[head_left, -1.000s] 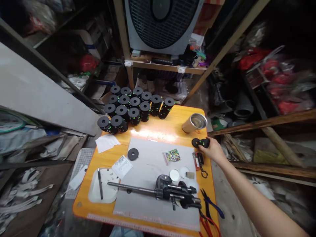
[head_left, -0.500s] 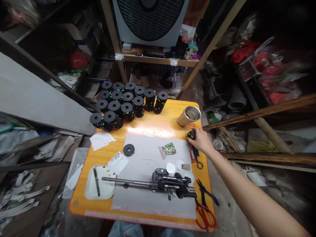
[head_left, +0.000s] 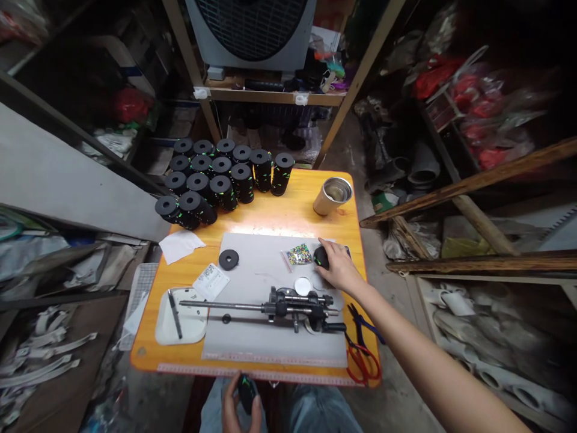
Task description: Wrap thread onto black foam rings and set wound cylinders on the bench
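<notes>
At the bottom edge, over my lap, my left hand [head_left: 238, 412] is closed around a dark piece with green marks [head_left: 247, 394]. Beyond the clamp, my right hand [head_left: 339, 267] has its fingers wrapped on a small black green-marked piece [head_left: 321, 257], just right of a bag of coloured beads [head_left: 299, 254]. Between the hands, a metal rod clamp [head_left: 297, 305] lies on a grey sheet [head_left: 270, 346]. A flat black ring [head_left: 229, 260] rests near the sheet's left side. A white round lid [head_left: 303, 285] sits close to the clamp.
Several black speckled cylinders with centre holes [head_left: 220, 186] stand at the back left. A metal cup [head_left: 332, 196] is at the back right. Pliers [head_left: 358, 325] and red-handled scissors [head_left: 363, 364] lie at the right edge. A white tray [head_left: 193, 331] bears a pen [head_left: 175, 314].
My right hand has moved left from the table's right edge onto the sheet's side with the black piece. My left hand has come into view at the bottom. The view has shifted slightly.
</notes>
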`<state>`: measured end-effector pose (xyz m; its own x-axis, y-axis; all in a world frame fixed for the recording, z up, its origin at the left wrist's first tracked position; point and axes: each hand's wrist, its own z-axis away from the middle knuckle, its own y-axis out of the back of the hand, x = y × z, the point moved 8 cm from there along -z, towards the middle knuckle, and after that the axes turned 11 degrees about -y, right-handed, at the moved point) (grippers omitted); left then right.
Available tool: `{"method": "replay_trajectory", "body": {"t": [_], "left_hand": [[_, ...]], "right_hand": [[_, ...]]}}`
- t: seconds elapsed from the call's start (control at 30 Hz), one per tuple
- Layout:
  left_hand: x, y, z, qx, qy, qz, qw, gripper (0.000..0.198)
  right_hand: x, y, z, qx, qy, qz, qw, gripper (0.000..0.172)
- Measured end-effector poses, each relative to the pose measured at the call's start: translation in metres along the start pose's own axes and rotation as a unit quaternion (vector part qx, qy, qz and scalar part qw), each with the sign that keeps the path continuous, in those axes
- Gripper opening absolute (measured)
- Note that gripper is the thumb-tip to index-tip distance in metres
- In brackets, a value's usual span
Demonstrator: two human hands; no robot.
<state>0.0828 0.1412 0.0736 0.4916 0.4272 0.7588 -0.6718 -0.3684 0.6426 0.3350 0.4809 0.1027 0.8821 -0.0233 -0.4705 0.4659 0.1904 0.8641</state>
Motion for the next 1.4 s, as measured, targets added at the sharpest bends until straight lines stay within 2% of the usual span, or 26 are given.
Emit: {"method": "replay_trajectory", "body": {"t": [0.1, 0.17, 0.23, 0.3, 0.4, 0.5, 0.57, 0.67, 0.77, 0.93, 1.03, 1.17, 1.3, 1.4], "left_hand": [[0.011, -0.01, -0.017, -0.05, -0.072, -0.014, 0.996, 0.042], [0.02, -0.017, -0.03, -0.083, -0.117, -0.028, 0.989, 0.043], [0.03, -0.025, -0.044, -0.111, -0.153, -0.043, 0.981, 0.04], [0.039, -0.035, -0.056, -0.137, -0.184, -0.056, 0.972, 0.038], [0.047, -0.048, -0.069, -0.165, -0.213, -0.078, 0.96, 0.036], [0.051, -0.056, -0.076, -0.18, -0.226, -0.097, 0.952, 0.037], [0.053, -0.057, -0.076, -0.182, -0.226, -0.106, 0.951, 0.039], [0.058, -0.054, -0.07, -0.173, -0.214, -0.106, 0.956, 0.043], [0.067, -0.056, -0.057, -0.166, -0.196, -0.075, 0.963, 0.046], [0.075, -0.076, -0.031, -0.185, -0.137, 0.032, 0.973, 0.048], [0.064, -0.09, -0.02, -0.194, -0.072, 0.095, 0.974, 0.045], [0.039, -0.101, -0.009, -0.187, 0.026, 0.169, 0.967, 0.032], [0.021, -0.102, -0.004, -0.166, 0.105, 0.232, 0.953, 0.029], [0.01, -0.089, -0.008, -0.129, 0.137, 0.256, 0.948, 0.029]], "right_hand": [[0.02, 0.022, 0.034, 0.019, -0.038, -0.074, 0.996, 0.038], [0.039, 0.033, 0.077, 0.032, -0.089, -0.124, 0.988, 0.034], [0.053, 0.028, 0.128, 0.015, -0.142, -0.171, 0.975, 0.028], [0.055, -0.001, 0.175, -0.053, -0.188, -0.214, 0.957, 0.023], [0.048, -0.067, 0.218, -0.177, -0.279, -0.26, 0.907, 0.025], [0.042, -0.123, 0.225, -0.248, -0.373, -0.289, 0.846, 0.03], [0.042, -0.144, 0.218, -0.271, -0.418, -0.304, 0.812, 0.031], [0.045, -0.155, 0.209, -0.287, -0.456, -0.316, 0.781, 0.032], [0.044, -0.153, 0.212, -0.304, -0.473, -0.313, 0.766, 0.032], [0.034, -0.146, 0.23, -0.341, -0.464, -0.287, 0.765, 0.032], [0.024, -0.142, 0.239, -0.365, -0.439, -0.271, 0.775, 0.032], [0.01, -0.139, 0.245, -0.391, -0.386, -0.254, 0.796, 0.031], [-0.002, -0.129, 0.243, -0.387, -0.316, -0.235, 0.834, 0.03], [-0.009, -0.116, 0.235, -0.358, -0.261, -0.21, 0.872, 0.028]]}}
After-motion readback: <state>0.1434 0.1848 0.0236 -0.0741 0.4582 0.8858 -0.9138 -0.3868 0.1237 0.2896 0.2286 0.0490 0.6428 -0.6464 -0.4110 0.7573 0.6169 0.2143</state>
